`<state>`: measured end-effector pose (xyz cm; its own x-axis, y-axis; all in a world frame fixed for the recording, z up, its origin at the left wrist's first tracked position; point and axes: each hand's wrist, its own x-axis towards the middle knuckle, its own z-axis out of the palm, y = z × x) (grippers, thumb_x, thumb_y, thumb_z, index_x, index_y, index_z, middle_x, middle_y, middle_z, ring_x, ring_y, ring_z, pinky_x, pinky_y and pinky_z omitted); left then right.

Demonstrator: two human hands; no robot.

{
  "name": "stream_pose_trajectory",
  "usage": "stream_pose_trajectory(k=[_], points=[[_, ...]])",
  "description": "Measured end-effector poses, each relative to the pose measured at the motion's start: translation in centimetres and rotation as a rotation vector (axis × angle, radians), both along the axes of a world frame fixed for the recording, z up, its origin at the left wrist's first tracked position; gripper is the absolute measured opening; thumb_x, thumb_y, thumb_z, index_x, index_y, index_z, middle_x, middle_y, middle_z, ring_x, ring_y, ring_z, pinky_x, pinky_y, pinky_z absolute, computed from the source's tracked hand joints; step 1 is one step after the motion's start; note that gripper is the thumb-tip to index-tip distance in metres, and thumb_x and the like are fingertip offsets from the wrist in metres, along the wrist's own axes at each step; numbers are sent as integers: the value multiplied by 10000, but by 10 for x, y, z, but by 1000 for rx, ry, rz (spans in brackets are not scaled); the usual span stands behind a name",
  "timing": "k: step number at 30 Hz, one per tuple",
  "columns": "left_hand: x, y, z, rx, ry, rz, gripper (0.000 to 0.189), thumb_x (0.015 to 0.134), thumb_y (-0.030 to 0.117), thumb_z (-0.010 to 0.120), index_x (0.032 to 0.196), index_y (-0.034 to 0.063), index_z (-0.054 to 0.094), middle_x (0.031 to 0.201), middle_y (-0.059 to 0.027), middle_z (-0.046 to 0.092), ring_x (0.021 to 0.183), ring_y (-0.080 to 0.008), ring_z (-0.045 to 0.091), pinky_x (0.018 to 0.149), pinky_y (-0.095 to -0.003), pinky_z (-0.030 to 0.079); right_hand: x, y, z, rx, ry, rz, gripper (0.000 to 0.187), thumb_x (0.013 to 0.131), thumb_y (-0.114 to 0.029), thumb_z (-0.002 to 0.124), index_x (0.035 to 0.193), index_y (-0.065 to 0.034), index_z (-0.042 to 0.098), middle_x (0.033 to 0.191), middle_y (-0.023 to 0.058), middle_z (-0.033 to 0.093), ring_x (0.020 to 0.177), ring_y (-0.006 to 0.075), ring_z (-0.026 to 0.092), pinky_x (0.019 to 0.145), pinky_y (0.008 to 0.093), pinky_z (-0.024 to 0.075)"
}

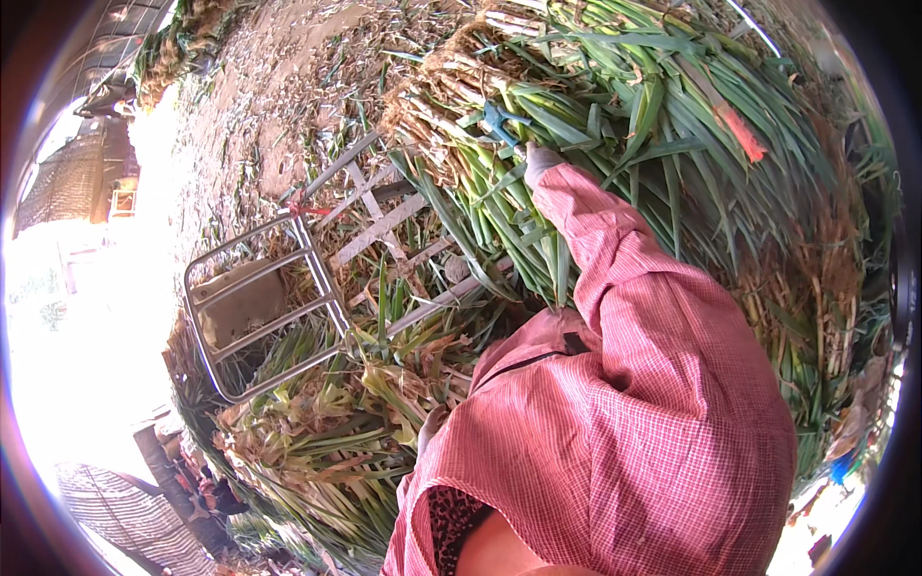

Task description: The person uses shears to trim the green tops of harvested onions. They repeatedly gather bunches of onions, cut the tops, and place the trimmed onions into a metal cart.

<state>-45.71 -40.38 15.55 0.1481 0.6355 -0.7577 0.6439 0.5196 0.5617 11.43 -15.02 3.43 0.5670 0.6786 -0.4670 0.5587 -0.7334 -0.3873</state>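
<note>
My right hand (542, 164), in a pale glove, reaches out over a large pile of green onions or leeks (691, 144) with its fingers closed at the near end of a blue-green tool (500, 121). The tool has a short metal part beside the fingers; its exact kind is unclear. Long green leaves and pale, rooted stems lie around it. My left hand (432, 426), also gloved, shows at the lower left beside my pink checked shirt, next to yellowed leaves and stalks (317, 446). Most of its fingers are hidden, and whether it holds something does not show.
A metal tube frame with crossbars (259, 277) stands left of the pile, joined to a low slatted rack (382, 230). Behind its bars lies a tan, worn pad or block (241, 302). Plant scraps litter the ground (266, 108). A red-orange strip (742, 133) lies on the leaves.
</note>
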Motion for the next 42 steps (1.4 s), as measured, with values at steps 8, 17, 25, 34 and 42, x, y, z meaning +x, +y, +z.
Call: stream_pose_trajectory(k=[8,17,25,34,42], points=[[71,91,38,313,44,-269,459,920,168,694,1343,11,608,1134,-115,725,975,-173,685,883,-316,532,-15,-35,22,291,345,-206,350,952,-387,666,1173,-119,716,908,92,741,757,232,687,681,362,542],[261,229,23,-226,-1051,-26,916,916,450,746,1571,31,261,1493,-190,476,1348,-323,500,1121,-456,413,-96,-161,142,630,553,219,330,994,-281,648,1262,-88,651,721,86,663,618,180,654,562,328,511],[338,240,15,-286,-630,166,329,969,309,700,1200,75,694,1044,-2,695,939,-108,609,817,-252,491,-117,-115,171,459,150,107,536,850,-156,739,1316,-68,489,1161,176,651,995,346,677,819,430,556],[404,263,7,-39,-695,-44,162,950,217,649,964,63,699,808,-16,671,731,-108,595,683,-296,497,-72,-65,154,416,-546,152,628,751,-210,775,1308,-79,517,1155,194,586,1039,412,574,960,498,471],[405,310,-10,398,-420,-834,485,826,340,680,1204,40,639,1207,-199,617,1152,-371,597,994,-471,490,-17,-69,102,475,217,-22,584,833,-33,665,1375,21,454,1267,228,581,1193,397,589,1040,422,469]])
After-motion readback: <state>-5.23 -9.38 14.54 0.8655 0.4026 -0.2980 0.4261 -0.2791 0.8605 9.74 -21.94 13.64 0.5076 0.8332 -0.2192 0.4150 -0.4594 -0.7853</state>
